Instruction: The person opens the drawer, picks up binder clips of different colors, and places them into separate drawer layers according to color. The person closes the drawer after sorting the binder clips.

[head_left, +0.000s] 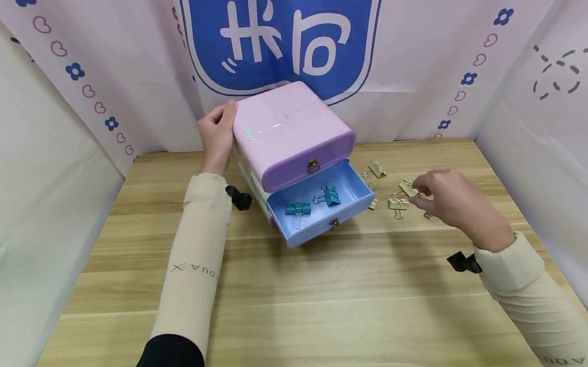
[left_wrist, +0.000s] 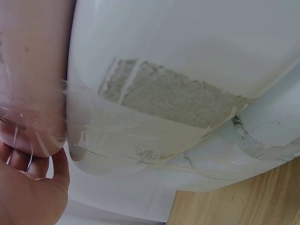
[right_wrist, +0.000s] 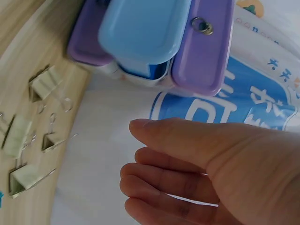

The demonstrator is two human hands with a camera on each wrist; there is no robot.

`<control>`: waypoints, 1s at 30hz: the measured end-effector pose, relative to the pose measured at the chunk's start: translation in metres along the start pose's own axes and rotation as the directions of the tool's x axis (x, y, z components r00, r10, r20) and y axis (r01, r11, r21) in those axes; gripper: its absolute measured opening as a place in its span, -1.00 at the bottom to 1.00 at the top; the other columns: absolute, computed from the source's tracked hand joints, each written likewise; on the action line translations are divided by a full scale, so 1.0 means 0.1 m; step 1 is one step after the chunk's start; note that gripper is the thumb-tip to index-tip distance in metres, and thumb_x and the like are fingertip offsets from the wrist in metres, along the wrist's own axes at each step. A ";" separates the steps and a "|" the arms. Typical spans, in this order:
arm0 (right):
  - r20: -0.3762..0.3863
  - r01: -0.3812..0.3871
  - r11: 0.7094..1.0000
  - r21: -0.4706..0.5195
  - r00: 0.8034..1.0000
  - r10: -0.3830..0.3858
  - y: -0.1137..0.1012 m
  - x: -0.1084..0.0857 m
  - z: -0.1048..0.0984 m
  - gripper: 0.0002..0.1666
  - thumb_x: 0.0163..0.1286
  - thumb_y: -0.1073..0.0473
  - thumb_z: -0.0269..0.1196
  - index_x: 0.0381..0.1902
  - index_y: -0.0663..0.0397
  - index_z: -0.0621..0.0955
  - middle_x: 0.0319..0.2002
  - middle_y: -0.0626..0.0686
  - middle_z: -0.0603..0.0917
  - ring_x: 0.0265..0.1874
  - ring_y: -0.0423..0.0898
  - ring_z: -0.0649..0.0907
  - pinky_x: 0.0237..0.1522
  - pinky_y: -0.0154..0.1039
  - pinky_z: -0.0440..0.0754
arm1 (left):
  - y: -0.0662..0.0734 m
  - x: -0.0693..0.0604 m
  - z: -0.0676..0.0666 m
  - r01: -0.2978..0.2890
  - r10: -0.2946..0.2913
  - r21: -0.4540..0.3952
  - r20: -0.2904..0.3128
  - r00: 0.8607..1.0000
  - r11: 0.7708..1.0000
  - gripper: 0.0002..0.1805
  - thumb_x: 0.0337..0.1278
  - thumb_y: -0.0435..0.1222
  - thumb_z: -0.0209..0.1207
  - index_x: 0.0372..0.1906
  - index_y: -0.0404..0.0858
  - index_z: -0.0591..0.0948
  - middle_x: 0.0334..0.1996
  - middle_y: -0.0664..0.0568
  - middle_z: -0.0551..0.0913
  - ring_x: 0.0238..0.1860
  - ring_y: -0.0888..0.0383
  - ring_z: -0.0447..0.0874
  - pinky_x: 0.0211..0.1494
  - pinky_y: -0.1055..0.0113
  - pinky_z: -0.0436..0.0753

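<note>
A pink and purple mini drawer box point(head_left: 287, 118) stands tilted at an angle on the table. Its blue middle drawer point(head_left: 312, 234) is pulled out, with a teal binder clip point(head_left: 330, 195) and another teal binder clip point(head_left: 298, 209) inside. At the box's back left top corner, my left hand point(head_left: 216, 135) grips the edge with curled fingers. To the right, my right hand point(head_left: 449, 200) hovers beside several pale gold binder clips, its thumb and index close to one gold clip point(head_left: 408, 187). The right wrist view shows this hand point(right_wrist: 173, 173) with loosely extended fingers and nothing between them.
More gold clips, such as a gold binder clip point(head_left: 377, 169), lie right of the drawer. A small teal clip point(head_left: 429, 215) is partly hidden by the right hand. Behind the box hangs a printed cloth point(head_left: 152, 61); the wooden table point(head_left: 309, 325) extends in front.
</note>
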State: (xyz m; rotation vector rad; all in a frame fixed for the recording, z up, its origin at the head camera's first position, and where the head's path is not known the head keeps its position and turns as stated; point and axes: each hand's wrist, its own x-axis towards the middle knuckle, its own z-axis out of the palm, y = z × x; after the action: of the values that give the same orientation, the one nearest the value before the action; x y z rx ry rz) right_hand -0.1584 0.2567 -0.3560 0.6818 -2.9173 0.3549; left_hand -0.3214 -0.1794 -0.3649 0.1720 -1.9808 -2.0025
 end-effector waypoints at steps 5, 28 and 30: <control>0.029 -0.044 0.999 0.000 0.999 0.044 0.20 -0.05 0.10 -0.78 0.33 0.28 0.48 -0.16 0.35 0.77 -0.34 0.22 0.79 -0.36 0.09 0.76 -0.22 0.09 0.72 | 0.00 0.00 0.01 -0.007 0.007 0.000 -0.002 1.000 1.000 -0.57 0.43 0.11 0.27 0.07 -0.11 0.80 -0.10 0.15 0.73 -0.10 0.24 0.59 -0.04 0.41 0.58; 0.235 -0.255 0.967 0.011 0.940 0.246 0.79 -0.09 0.59 -0.76 0.32 0.24 0.46 -0.21 0.37 0.76 -0.22 0.30 0.77 -0.39 0.03 0.65 -0.25 0.04 0.67 | -0.01 -0.01 0.01 -0.006 0.006 -0.005 -0.004 1.000 1.000 -0.56 0.42 0.12 0.27 0.05 -0.12 0.80 -0.12 0.15 0.72 -0.11 0.23 0.59 -0.04 0.39 0.58; 0.249 -0.265 0.964 0.012 0.935 0.254 0.81 -0.08 0.63 -0.82 0.33 0.24 0.45 -0.28 0.32 0.76 -0.27 0.26 0.76 -0.41 0.02 0.62 -0.30 -0.01 0.63 | -0.01 -0.01 0.02 -0.006 0.006 -0.006 -0.004 1.000 1.000 -0.57 0.42 0.12 0.27 0.05 -0.12 0.80 -0.12 0.15 0.72 -0.11 0.23 0.59 -0.04 0.39 0.58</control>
State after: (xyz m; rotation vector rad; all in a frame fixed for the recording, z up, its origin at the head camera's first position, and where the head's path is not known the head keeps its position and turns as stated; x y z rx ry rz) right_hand -0.1917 0.3152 -0.4339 0.3658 -3.2553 0.3886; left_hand -0.3213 -0.1777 -0.3664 0.1681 -1.9699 -2.0031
